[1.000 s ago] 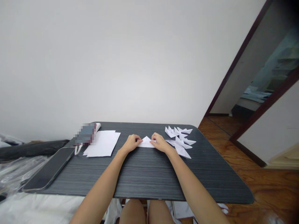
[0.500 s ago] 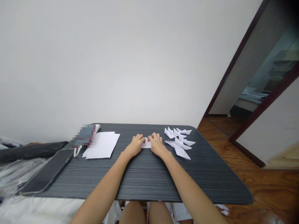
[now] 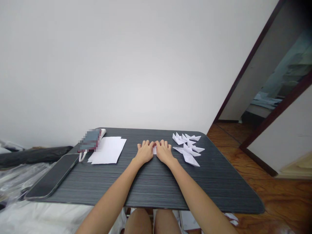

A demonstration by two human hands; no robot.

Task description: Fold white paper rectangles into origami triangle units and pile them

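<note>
Between my two hands lies a small folded piece of white paper [image 3: 154, 150], flat on the dark table; only a narrow strip of it shows. My left hand [image 3: 145, 152] covers its left part, fingers bent and holding it down. From the other side, my right hand [image 3: 164, 151] grips the right part with curled fingers. The two hands almost meet at the fingertips, and the paper's exact folds are hidden beneath them. Several folded white paper shapes with pointed ends [image 3: 188, 149] lie close together to the right of my right hand.
A stack of white paper sheets [image 3: 109, 151] lies to the left. Beside it are a blurred-out device [image 3: 90, 140] with a white cable [image 3: 82, 157] and a large dark phone-like slab [image 3: 53, 177]. The striped black table [image 3: 156, 191] stands against a white wall.
My left hand has moved right, closer to my right hand, and now covers more of the paper. The view has shifted slightly.
</note>
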